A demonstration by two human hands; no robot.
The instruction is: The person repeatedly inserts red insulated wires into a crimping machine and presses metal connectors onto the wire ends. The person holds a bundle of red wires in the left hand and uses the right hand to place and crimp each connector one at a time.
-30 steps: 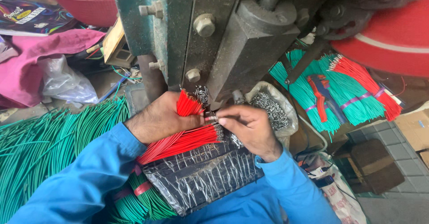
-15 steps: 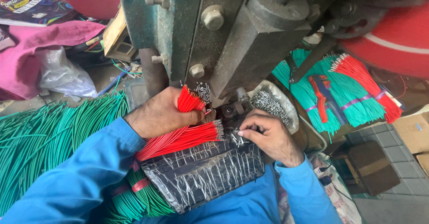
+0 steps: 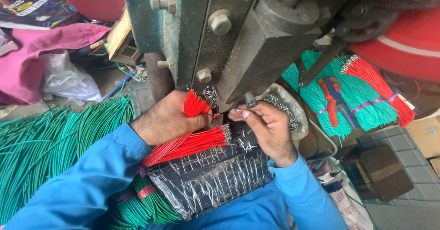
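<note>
- Red wires (image 3: pixel 195 143), cut to one length and tipped with bare metal ends, make up a bundle gripped in the left hand (image 3: pixel 169 117); the bundle fans out of both sides of the fist, one tuft pointing up toward the machine, the longer part lying across a black foil-wrapped pad (image 3: pixel 211 179) on the person's lap.
- Left hand: fingers clamped around the red wires, thumb pressed on the upper tuft, just below the green press machine (image 3: pixel 201 33).
- Right hand (image 3: pixel 268 127): thumb and forefinger pinched together at the foot of the machine's dark steel ram block (image 3: pixel 261 51); what they pinch is too small to tell for certain, though it looks like a single wire end or small metal terminal.
- Small metal terminals (image 3: pixel 279 108) lie heaped in a pale bag just behind the right hand, touching the machine's base.
- Both arms wear blue sleeves (image 3: pixel 87 184).
- Loose green wires (image 3: pixel 50 138) spread in a large sheaf by the left arm; more green wires, tied with a pink band, lie under the pad.
- To the right of the machine, well apart from the hands, bundles of green and red wires (image 3: pixel 362 88) lie with a red-handled tool (image 3: pixel 332 99) on top.
- A pink cloth (image 3: pixel 32 55) and a clear plastic bag (image 3: pixel 68 78) sit at the far left.
</note>
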